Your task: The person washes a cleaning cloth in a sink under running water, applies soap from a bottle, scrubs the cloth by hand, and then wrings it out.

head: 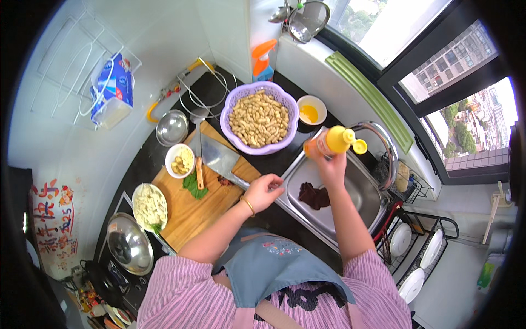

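My right hand [331, 166] grips an orange squeeze bottle with a yellow top [339, 139] above the near-left part of the steel sink [361, 193]. Its small round flip cap hangs open, and the bottle leans to the right. Loosely curled, with a gap between thumb and fingers, my left hand [265, 191] holds nothing visible beside the handle of a cleaver [215, 156]. That cleaver lies on a wooden cutting board [185, 218] with a wooden-handled spatula [199, 164] and green leaves [194, 187]. A dark brown cloth [314, 196] rests in the sink.
A purple basket [225, 123] of peanuts stands behind the board, next to a bowl of yellow liquid [322, 103]. At left are two bowls of chopped food and a domed pan lid [130, 242]. The faucet [392, 160] arches over the sink; a dish rack [400, 259] stands right.
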{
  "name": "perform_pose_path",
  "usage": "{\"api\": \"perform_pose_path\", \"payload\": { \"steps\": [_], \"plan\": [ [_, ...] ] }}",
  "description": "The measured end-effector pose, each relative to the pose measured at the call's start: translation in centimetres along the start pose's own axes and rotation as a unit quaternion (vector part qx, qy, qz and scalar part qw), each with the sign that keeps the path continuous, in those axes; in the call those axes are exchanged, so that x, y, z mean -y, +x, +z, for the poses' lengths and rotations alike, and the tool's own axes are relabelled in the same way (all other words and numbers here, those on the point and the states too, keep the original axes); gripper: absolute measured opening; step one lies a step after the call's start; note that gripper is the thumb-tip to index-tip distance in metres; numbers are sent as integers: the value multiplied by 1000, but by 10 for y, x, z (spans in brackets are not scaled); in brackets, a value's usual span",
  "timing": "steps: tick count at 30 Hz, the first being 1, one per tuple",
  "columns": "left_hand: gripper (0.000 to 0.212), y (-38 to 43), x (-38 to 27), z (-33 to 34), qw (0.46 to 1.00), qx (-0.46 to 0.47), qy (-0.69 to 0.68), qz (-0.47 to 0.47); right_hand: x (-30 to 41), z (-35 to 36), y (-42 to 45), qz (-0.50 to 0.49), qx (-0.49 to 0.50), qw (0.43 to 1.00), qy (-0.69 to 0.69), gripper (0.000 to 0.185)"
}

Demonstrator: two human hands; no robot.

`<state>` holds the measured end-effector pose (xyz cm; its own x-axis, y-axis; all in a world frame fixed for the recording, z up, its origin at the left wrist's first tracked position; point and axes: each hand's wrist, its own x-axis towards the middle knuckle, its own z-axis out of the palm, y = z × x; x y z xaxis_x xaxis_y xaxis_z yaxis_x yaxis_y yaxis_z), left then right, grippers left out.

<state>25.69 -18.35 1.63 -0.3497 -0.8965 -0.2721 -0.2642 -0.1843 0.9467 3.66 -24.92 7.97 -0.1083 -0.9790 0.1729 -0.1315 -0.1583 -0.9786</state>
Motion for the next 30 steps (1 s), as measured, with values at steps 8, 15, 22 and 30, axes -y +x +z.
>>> {"api": "perform_pose_path", "payload": {
  "steps": [8,15,22,30],
  "plan": [
    [28,4,4,-11,998,24,-61,-20,-63,66,196,-66,-111,987,-91,38],
    [32,5,-2,-28,998,43,-39,-36,-114,82,238,66,-40,968,-240,60],
    [31,15,-2,-21,993,70,-53,-73,-118,64,224,36,-63,969,-237,68],
    [25,54,-32,25,978,45,161,124,-76,17,-5,3,-134,988,-75,22]
  ]
}}
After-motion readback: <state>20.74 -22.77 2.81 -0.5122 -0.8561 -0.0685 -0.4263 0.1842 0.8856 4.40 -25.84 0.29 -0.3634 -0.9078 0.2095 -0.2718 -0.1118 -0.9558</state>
